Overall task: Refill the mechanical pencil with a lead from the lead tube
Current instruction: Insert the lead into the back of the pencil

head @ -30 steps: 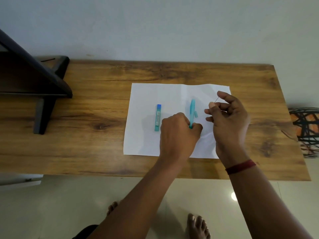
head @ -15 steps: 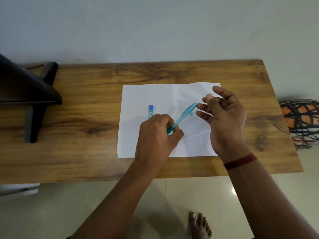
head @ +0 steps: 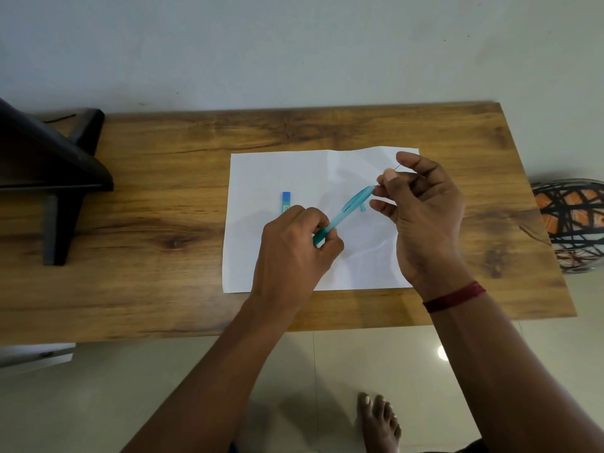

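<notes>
My left hand (head: 291, 253) grips the lower end of a teal mechanical pencil (head: 351, 206), which slants up to the right above the white paper (head: 281, 171). My right hand (head: 421, 217) pinches a thin dark lead (head: 396, 168) between thumb and forefinger, right at the pencil's upper end. The blue lead tube (head: 285, 200) lies on the paper just left of my left hand, partly hidden by it. A small teal piece (head: 362, 208) lies on the paper under the pencil.
The paper lies on a wooden table (head: 163, 191) against a pale wall. A black stand (head: 55, 178) occupies the table's left end. A woven basket (head: 572, 220) sits on the floor to the right. A bare foot (head: 379, 420) is below.
My left hand lifted the pencil off the paper and tilted its upper end toward my right hand. The lead in my right hand now meets that end.
</notes>
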